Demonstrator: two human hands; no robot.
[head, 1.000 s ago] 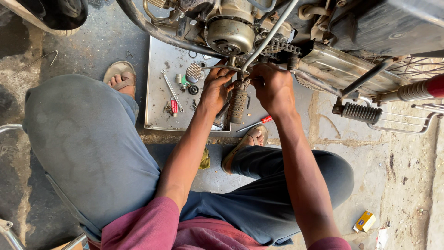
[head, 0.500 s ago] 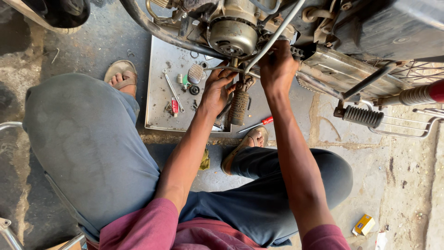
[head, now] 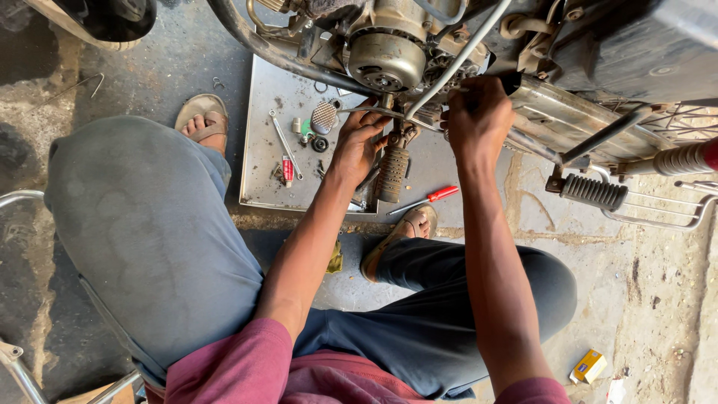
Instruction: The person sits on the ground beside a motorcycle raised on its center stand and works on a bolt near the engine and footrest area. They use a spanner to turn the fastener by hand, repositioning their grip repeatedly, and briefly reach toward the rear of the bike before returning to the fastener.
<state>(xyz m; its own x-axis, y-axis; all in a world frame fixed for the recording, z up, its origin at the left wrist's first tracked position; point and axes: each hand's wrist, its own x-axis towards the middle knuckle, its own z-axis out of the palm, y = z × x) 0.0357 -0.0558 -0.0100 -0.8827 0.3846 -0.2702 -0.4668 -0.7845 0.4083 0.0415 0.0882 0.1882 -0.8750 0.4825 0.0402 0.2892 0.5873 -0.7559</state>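
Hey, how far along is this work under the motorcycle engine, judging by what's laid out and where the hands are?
Done: small parts and a spanner already lie on the metal tray. In hand: the left hand grips by the footpeg, and the right hand works at the engine. Left: the tray parts are unfitted, and the red screwdriver lies unused.

The person wears a maroon short-sleeved shirt point(head: 247, 370), grey-blue trousers point(head: 149, 239) and tan open sandals point(head: 203, 118). Both forearms are bare, and the left hand point(head: 359, 142) and right hand point(head: 479, 116) are ungloved.
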